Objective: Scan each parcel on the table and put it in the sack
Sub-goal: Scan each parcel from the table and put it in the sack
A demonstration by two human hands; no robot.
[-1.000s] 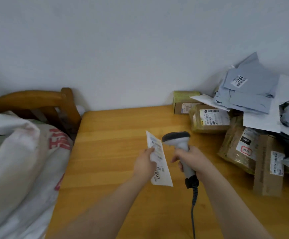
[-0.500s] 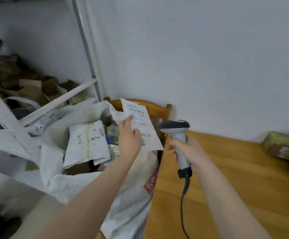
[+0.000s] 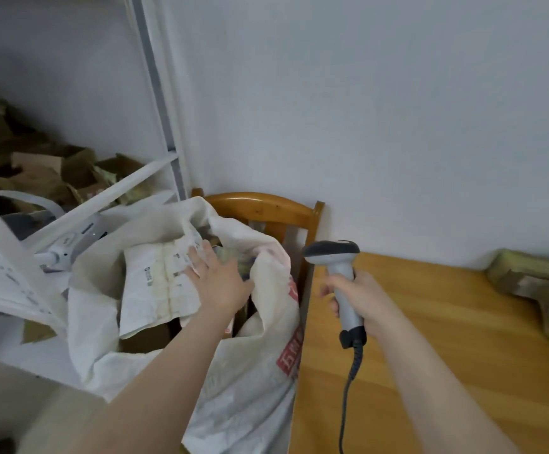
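Observation:
The white woven sack (image 3: pixel 243 404) with red print stands open beside the table's left edge. My left hand (image 3: pixel 220 283) hovers over its mouth with fingers spread and nothing in its grasp. Just under the fingertips, white flat parcels (image 3: pixel 158 283) with printed labels lie inside the sack. My right hand (image 3: pixel 361 299) grips the handle of a grey barcode scanner (image 3: pixel 330 252), held upright over the wooden table (image 3: pixel 447 339) with its cable hanging down. Brown taped parcels (image 3: pixel 529 276) lie at the table's right edge, partly cut off.
A wooden chair back (image 3: pixel 266 204) stands behind the sack against the wall. A white metal shelf frame (image 3: pixel 158 93) rises at left, with crumpled cardboard boxes (image 3: pixel 37 172) piled behind it.
My left hand carried the thin white parcel from the table leftward to the sack, then let it go and opened over the sack's mouth. The view turned left; the scanner stayed in my right hand.

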